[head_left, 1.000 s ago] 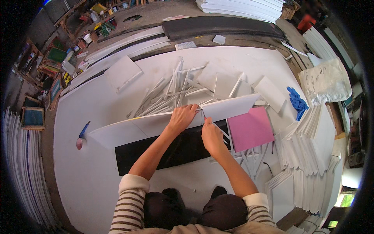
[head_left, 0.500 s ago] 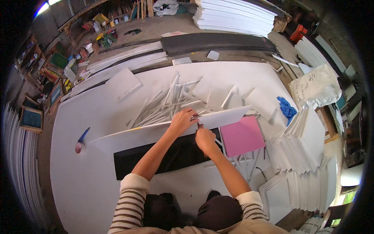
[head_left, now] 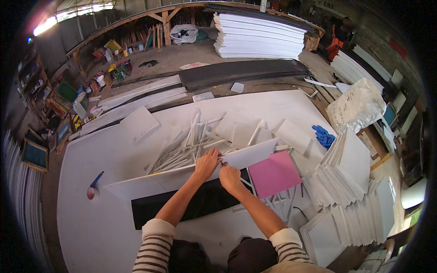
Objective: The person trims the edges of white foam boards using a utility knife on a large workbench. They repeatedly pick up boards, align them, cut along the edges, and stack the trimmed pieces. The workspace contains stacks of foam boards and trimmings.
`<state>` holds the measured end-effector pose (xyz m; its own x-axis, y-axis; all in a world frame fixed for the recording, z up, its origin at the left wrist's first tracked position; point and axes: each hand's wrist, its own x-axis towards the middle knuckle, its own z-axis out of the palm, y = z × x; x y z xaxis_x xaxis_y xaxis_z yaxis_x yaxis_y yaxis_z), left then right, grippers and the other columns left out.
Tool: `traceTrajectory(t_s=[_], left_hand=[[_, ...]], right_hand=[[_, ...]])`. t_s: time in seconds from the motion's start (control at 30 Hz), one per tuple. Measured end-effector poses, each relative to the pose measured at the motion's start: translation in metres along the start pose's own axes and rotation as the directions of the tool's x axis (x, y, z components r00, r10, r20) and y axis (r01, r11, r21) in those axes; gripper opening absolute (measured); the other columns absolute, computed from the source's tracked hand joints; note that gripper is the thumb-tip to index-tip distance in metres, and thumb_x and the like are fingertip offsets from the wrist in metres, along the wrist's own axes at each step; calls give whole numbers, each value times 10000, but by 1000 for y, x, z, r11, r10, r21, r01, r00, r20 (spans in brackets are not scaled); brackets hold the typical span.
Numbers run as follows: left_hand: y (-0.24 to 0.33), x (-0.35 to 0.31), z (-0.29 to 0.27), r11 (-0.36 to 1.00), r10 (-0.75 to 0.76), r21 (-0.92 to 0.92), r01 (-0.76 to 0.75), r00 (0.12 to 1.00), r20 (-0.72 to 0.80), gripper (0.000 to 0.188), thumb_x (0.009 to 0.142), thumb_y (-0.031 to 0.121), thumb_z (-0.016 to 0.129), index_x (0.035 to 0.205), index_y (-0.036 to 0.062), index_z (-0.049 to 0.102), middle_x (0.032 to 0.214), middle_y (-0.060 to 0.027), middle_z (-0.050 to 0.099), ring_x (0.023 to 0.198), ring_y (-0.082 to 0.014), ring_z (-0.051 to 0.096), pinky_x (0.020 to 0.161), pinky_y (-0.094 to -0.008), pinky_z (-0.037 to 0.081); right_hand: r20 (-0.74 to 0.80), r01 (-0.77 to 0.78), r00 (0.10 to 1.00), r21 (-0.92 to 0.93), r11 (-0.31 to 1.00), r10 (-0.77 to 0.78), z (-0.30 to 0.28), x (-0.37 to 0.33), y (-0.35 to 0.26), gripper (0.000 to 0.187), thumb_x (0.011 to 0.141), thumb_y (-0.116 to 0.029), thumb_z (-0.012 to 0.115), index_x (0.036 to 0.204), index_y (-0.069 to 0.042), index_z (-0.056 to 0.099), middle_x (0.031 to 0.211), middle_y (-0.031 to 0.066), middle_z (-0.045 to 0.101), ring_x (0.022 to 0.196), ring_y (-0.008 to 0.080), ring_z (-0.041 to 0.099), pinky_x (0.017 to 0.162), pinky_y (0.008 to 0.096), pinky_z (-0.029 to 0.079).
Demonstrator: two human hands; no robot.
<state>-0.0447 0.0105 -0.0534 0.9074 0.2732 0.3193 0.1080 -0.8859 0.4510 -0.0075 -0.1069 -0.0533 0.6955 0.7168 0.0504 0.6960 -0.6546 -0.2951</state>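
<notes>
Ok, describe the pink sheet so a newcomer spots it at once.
Start at the large white board under the work; a long black panel lies across it. Follow that panel to its right end, past the right hand, to the squarish pink sheet. It is the one broad pink piece, while the panel beside it is black and the stacked sheets further right are white.

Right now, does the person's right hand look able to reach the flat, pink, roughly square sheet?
Probably yes: the pink sheet lies close to the right hand, its face looks uncovered, and the long white board raised on edge seems beyond, not between them.
</notes>
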Motion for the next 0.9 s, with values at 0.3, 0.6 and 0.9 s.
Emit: traceTrajectory(t_s=[0.3, 0.6, 0.9], left_hand=[[-12, -1, 2, 998, 67, 6, -67, 997, -49, 210, 782, 232, 585, 867, 56, 506, 829, -83, 543, 765, -276, 576, 621, -385, 462], [-7, -3, -2, 996, 40, -78, -39, 999, 12, 225, 786, 218, 583, 890, 27, 527, 873, -105, 560, 807, -310, 567, 665, -399, 450], [-11, 5, -5, 1000, 16, -27, -13, 993, 117, 271, 793, 273, 569, 925, 38, 549, 898, -106, 568, 822, -321, 566, 673, -408, 454]], right_hand=[[1, -44, 999, -39, 998, 44, 3, -20, -8, 127, 826, -88, 419, 875, -3, 498, 754, 142, 623, 705, 306, 630, 620, 391, 501], [-37, -37, 999, 9, 999, 38, 35, 3, 1, 128, 827, -114, 425, 865, -3, 475, 717, 173, 612, 668, 311, 630, 592, 407, 499], [-68, -85, 993, 114, 990, 93, 35, 8, 5, 174, 869, -143, 368, 828, -6, 466, 673, 195, 605, 635, 353, 611, 577, 441, 484]])
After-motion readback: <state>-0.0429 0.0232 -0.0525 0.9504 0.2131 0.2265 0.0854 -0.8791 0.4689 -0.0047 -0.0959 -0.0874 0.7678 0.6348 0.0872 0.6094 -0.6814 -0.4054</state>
